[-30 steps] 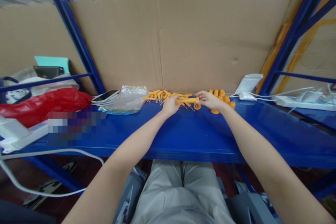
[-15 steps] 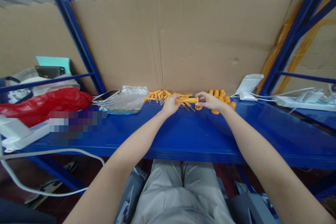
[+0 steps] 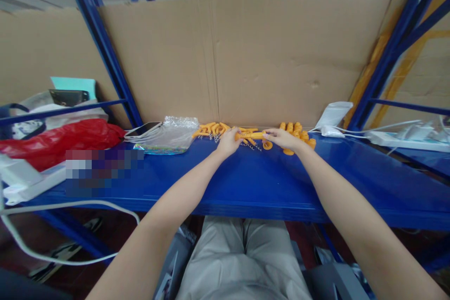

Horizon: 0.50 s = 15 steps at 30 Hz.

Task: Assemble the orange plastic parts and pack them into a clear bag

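Note:
My left hand point(image 3: 228, 142) and my right hand point(image 3: 281, 138) both grip one orange ribbed tube point(image 3: 251, 135), one hand at each end, just above the blue shelf point(image 3: 246, 183). The fingers of both hands are closed round it. Behind the left hand lies a pile of orange tubes with small metal springs point(image 3: 213, 128). Several short orange caps point(image 3: 298, 132) lie behind and right of the right hand, and one orange ring point(image 3: 267, 145) lies under the held tube.
A clear plastic bag point(image 3: 170, 135) and a phone point(image 3: 142, 128) lie left of the pile. A red bag point(image 3: 59, 140) and white boxes sit far left. White pouch point(image 3: 332, 113), cables and a power strip point(image 3: 404, 139) lie right. Cardboard point(image 3: 246, 56) backs the shelf.
Both hands have stayed on the orange tube at nearly the same spot. The view has tilted slightly, so everything sits a little lower in frame.

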Motion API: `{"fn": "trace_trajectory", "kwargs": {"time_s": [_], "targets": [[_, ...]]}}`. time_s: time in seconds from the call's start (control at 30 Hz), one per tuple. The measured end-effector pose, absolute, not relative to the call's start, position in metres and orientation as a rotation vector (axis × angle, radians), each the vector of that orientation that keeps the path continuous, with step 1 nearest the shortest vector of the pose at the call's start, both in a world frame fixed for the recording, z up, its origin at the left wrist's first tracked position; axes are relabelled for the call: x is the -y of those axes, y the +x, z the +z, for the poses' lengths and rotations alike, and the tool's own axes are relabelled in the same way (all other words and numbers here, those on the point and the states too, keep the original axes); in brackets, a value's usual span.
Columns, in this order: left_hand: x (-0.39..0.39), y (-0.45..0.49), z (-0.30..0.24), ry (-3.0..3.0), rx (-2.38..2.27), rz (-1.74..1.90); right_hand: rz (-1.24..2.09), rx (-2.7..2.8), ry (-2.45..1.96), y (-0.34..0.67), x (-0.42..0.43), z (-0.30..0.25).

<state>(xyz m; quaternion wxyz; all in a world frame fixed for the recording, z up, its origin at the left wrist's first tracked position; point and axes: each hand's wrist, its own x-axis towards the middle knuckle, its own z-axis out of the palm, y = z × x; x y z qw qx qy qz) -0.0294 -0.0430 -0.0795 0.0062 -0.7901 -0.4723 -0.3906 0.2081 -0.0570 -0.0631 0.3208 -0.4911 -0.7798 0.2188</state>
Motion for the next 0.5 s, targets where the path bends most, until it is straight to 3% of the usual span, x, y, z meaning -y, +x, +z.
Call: {"fn": "trace_trajectory", "kwargs": {"time_s": [0.23,0.5], "targets": [[0.0444,-0.0293,-0.0788,-2.459,1.48,-1.206,0.59,2.023,-1.308,0.2083,0.0563,-0.0653],[0.0448,-0.0311,-0.0792,-2.483,1.431,-1.215,0.384,2.115,-1.358,0.2098,0.0561,-0.0617]]}}
